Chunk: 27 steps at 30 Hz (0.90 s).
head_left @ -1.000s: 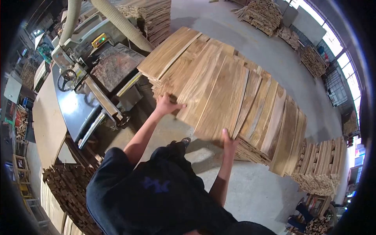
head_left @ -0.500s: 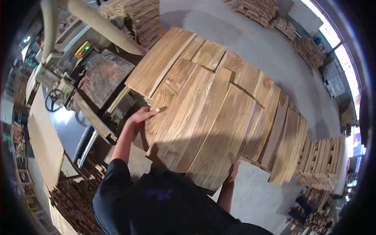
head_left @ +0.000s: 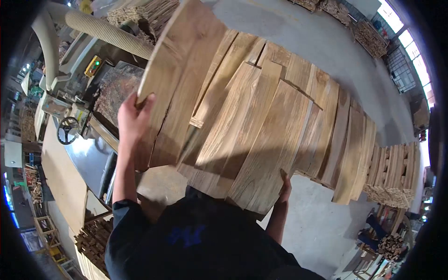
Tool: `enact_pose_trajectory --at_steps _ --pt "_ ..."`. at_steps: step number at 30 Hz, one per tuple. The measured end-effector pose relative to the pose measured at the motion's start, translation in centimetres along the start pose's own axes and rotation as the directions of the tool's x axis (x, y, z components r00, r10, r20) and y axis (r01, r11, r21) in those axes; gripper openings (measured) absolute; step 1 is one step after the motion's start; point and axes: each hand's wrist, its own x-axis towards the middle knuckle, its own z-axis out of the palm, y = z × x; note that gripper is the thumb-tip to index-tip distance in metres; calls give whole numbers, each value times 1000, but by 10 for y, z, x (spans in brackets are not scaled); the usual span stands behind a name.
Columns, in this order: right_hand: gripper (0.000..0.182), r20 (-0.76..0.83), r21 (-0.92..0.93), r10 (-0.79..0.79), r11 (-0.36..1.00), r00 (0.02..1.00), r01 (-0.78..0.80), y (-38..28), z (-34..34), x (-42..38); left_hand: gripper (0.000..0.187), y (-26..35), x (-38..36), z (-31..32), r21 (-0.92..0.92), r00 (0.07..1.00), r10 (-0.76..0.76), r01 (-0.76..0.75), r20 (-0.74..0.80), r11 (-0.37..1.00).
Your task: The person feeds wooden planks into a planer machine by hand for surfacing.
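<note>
My left hand grips the left edge of a wide wooden panel, thumb over the face and fingers behind the edge. That panel is tilted up on its left side, and a dark crack or joint runs along it. At its right, several flat boards lie overlapping on the stack. Near my body, my right hand is closed on the right edge of a light brown board, its thumb on top and the other fingers mostly hidden below.
At the left stands a machine with a handwheel, a control box and a ribbed hose. Stacked wood strips stand to the right. A person's legs show at lower right. Concrete floor lies around the boards.
My left hand has raised the panel's left side and moved left with it, uncovering boards underneath. My right hand shows more now, its thumb on the board's edge. The view has shifted slightly.
</note>
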Motion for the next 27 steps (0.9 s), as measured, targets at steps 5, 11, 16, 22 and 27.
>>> enact_pose_trajectory --at_steps 5,11,16,22,27 --pt "67 216 87 -18 996 976 -1 -3 -2 5 30 55 -41 7 -378 916 -275 375 293 846" --pt "67 179 179 -72 983 981 40 -8 -1 11 95 0 -79 107 161 812 -193 123 551 979" --pt "64 235 27 -157 988 959 155 -1 -28 38 82 -81 -30 158 52 342 -337 631 877 774" --pt "57 149 41 103 993 983 -110 -50 43 6 73 -73 -62 196 -141 153 -80 979 985 146" --pt "59 30 -201 -24 979 999 29 -33 18 12 74 -78 -76 200 -170 209 135 952 968 -256"
